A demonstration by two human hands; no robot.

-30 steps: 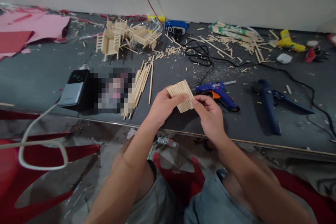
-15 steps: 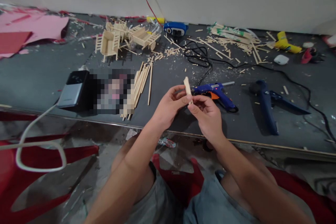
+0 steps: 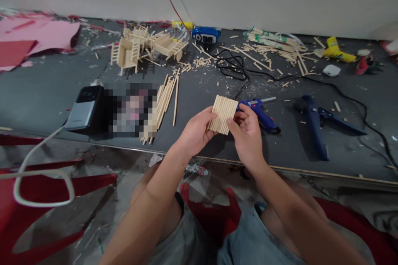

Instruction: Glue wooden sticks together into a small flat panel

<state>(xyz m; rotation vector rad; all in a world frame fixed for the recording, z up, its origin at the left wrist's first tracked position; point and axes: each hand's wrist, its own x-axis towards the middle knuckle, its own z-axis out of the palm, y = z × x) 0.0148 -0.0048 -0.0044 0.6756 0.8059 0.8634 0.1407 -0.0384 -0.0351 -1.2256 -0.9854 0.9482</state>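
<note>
Between my hands is a small flat panel of wooden sticks (image 3: 223, 112) set side by side, its ribbed face turned up. My left hand (image 3: 199, 128) grips its left edge, thumb on top and fingers beneath. At the right edge, my right hand (image 3: 247, 130) pinches it with the thumb on the face. Just behind my right hand lies a blue hot glue gun (image 3: 263, 116), partly hidden by the fingers. To the left, loose wooden sticks (image 3: 166, 97) lie in a bundle on the dark table (image 3: 192, 87).
Small wooden stick models (image 3: 129, 54) stand at the back left. A power bank (image 3: 83, 107) with a white cable sits left. Blue cutters (image 3: 317, 126) lie right; a black cord (image 3: 292, 76) runs behind them. Stick scraps (image 3: 267, 56) litter the back.
The panel was edge-on and has been turned so its broad ribbed face shows. My hands have moved slightly apart, to its two sides.
</note>
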